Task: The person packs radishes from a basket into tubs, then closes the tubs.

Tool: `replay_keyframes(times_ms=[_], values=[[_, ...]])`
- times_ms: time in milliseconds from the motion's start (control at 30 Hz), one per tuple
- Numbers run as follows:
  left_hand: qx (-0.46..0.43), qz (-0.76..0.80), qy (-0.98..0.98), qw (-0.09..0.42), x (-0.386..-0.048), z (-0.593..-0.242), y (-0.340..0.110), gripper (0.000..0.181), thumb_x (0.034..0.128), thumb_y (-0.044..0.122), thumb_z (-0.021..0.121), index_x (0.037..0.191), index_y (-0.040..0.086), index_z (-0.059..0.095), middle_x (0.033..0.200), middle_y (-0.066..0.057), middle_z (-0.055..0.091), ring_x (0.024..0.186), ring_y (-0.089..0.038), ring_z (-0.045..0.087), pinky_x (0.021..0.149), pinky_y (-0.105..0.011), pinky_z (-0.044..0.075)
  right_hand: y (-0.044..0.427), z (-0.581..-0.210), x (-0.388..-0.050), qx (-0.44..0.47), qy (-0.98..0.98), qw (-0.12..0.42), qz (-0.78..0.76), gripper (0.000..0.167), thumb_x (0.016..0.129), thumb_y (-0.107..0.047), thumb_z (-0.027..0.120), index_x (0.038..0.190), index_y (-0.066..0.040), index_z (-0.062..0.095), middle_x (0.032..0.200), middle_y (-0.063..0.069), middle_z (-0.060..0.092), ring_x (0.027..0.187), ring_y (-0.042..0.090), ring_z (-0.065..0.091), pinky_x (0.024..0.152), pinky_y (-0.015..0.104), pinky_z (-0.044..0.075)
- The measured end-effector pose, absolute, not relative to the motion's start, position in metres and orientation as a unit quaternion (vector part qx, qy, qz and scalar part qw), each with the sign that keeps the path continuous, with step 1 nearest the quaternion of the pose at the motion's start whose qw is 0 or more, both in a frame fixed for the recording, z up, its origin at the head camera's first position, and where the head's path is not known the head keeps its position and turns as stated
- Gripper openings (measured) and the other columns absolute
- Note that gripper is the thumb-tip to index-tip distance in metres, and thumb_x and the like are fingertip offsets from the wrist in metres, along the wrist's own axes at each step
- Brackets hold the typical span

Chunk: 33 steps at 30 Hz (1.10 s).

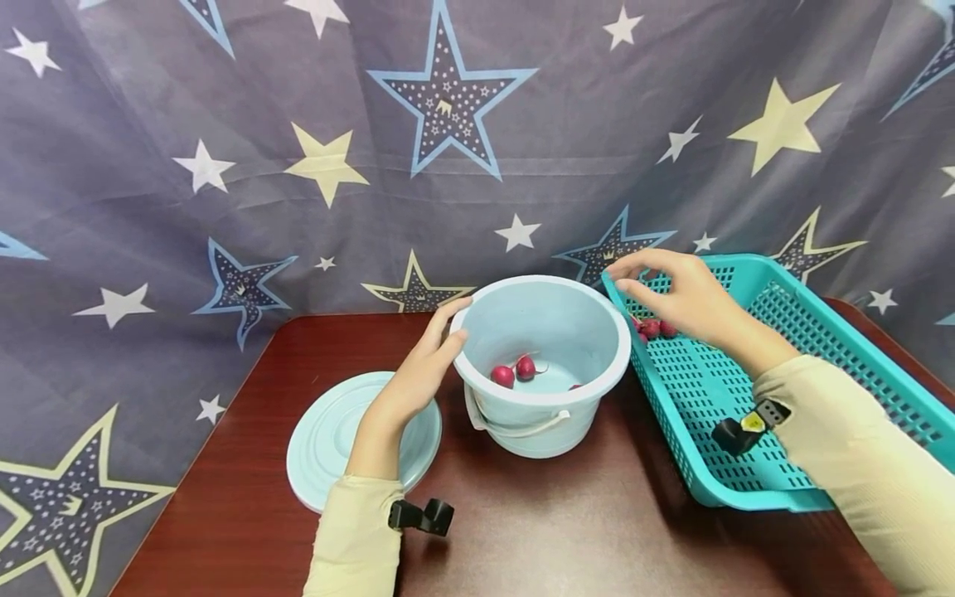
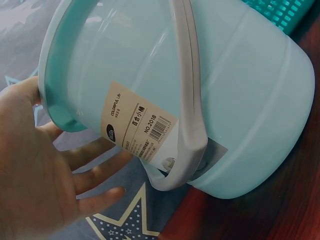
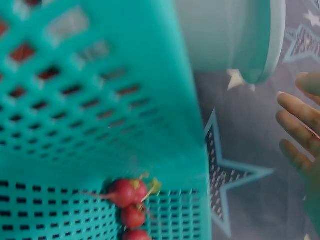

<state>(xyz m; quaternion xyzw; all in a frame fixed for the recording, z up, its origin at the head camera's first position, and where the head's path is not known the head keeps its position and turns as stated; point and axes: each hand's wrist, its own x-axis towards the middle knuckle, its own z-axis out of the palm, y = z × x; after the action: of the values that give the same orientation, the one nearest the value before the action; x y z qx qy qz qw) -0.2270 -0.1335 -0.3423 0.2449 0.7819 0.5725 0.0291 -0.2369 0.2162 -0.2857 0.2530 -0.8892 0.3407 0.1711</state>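
A light blue bucket [image 1: 522, 423] stands upright with several red radishes [image 1: 525, 367] on its bottom. At its left rim is my left hand [image 1: 418, 365], touching the rim, its fingers spread and fairly straight; in the left wrist view the hand [image 2: 50, 165] lies beside the bucket wall [image 2: 240, 100]. My right hand [image 1: 686, 298] hovers over the back left corner of the teal basket [image 1: 671, 423], above more radishes [image 1: 651, 329]. In the right wrist view the hand [image 3: 305, 120] shows loosely extended fingers with nothing visible between them, and radishes [image 3: 122, 192] lie in the basket.
Under my left forearm, a round light blue lid [image 1: 328, 439] lies flat on the dark red table [image 1: 231, 464]. The bucket's pale handle [image 1: 522, 429] hangs down at the front. A grey curtain with stars [image 1: 261, 108] covers the background.
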Motion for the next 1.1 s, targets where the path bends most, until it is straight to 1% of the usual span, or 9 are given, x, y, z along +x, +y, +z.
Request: replay_keyframes(times_ms=[100,267,367,467,567,700,833,967,1100], values=[[0.244,0.572,0.782,0.029,-0.227,-0.343,-0.134,0.047,0.1067,0.024,0.040,0.152,0.018,0.031,0.155,-0.003,0.031,0.143,-0.019,0.027,0.115,-0.046,0.023,0.226,-0.291,-0.242,0.220,-0.902,0.147,0.341,0.024,0.100,-0.024,0.060,0.120,-0.013,0.070,0.121,0.006,0.067,0.106,0.022,0.058,0.087,0.049,0.045],[0.245,0.572,0.782,0.027,-0.227,-0.342,-0.133,0.047,0.1068,0.024,0.041,0.152,0.018,0.031,0.155,-0.002,0.031,0.142,-0.018,0.029,0.115,-0.045,0.023,0.244,-0.301,-0.249,0.174,-0.924,0.078,0.332,0.030,0.102,-0.027,0.056,0.124,-0.010,0.067,0.127,0.012,0.063,0.109,0.031,0.060,0.089,0.055,0.047],[0.252,0.575,0.778,0.026,-0.226,-0.341,-0.133,0.047,0.1068,0.022,0.041,0.152,0.017,0.031,0.155,-0.004,0.031,0.142,-0.020,0.030,0.114,-0.045,0.024,0.251,-0.307,-0.253,0.159,-0.930,0.046,0.328,0.032,0.102,-0.028,0.056,0.125,-0.008,0.066,0.130,0.015,0.061,0.113,0.034,0.059,0.090,0.056,0.046],[0.254,0.578,0.775,0.026,-0.226,-0.341,-0.133,0.047,0.1066,0.022,0.041,0.152,0.016,0.031,0.155,-0.004,0.031,0.141,-0.020,0.030,0.114,-0.045,0.024,0.256,-0.314,-0.257,0.151,-0.935,0.015,0.320,0.034,0.102,-0.028,0.057,0.127,-0.006,0.064,0.127,0.018,0.062,0.114,0.036,0.058,0.091,0.057,0.045],[0.254,0.579,0.775,0.027,-0.226,-0.342,-0.133,0.047,0.1065,0.023,0.040,0.153,0.017,0.031,0.156,-0.002,0.030,0.141,-0.019,0.030,0.114,-0.045,0.023,0.259,-0.323,-0.260,0.151,-0.936,-0.019,0.316,0.035,0.101,-0.025,0.059,0.127,-0.002,0.063,0.123,0.020,0.064,0.113,0.038,0.059,0.092,0.057,0.046],[0.252,0.578,0.775,0.028,-0.226,-0.342,-0.135,0.047,0.1067,0.023,0.040,0.153,0.018,0.031,0.156,-0.001,0.029,0.141,-0.018,0.030,0.114,-0.046,0.023,0.260,-0.335,-0.263,0.161,-0.936,-0.063,0.306,0.032,0.099,-0.018,0.062,0.125,0.001,0.064,0.119,0.021,0.066,0.108,0.038,0.062,0.090,0.055,0.049],[0.255,0.580,0.773,0.029,-0.226,-0.342,-0.135,0.047,0.1068,0.022,0.040,0.153,0.018,0.031,0.156,0.000,0.029,0.141,-0.018,0.030,0.114,-0.045,0.024,0.261,-0.345,-0.264,0.171,-0.937,-0.100,0.287,0.030,0.096,-0.015,0.065,0.120,0.003,0.065,0.116,0.021,0.067,0.106,0.039,0.063,0.087,0.054,0.051],[0.258,0.582,0.771,0.031,-0.226,-0.342,-0.135,0.047,0.1066,0.021,0.039,0.153,0.017,0.031,0.156,0.000,0.028,0.141,-0.018,0.030,0.114,-0.045,0.024,0.260,-0.350,-0.265,0.179,-0.937,-0.123,0.274,0.030,0.091,-0.011,0.068,0.117,0.005,0.065,0.111,0.019,0.067,0.104,0.038,0.062,0.086,0.052,0.052],[0.260,0.582,0.770,0.029,-0.227,-0.342,-0.134,0.047,0.1066,0.021,0.039,0.153,0.015,0.031,0.156,-0.001,0.028,0.140,-0.018,0.030,0.114,-0.045,0.024,0.260,-0.354,-0.267,0.194,-0.939,-0.128,0.255,0.037,0.084,-0.004,0.069,0.118,0.008,0.063,0.104,0.015,0.068,0.097,0.033,0.064,0.081,0.048,0.054]])
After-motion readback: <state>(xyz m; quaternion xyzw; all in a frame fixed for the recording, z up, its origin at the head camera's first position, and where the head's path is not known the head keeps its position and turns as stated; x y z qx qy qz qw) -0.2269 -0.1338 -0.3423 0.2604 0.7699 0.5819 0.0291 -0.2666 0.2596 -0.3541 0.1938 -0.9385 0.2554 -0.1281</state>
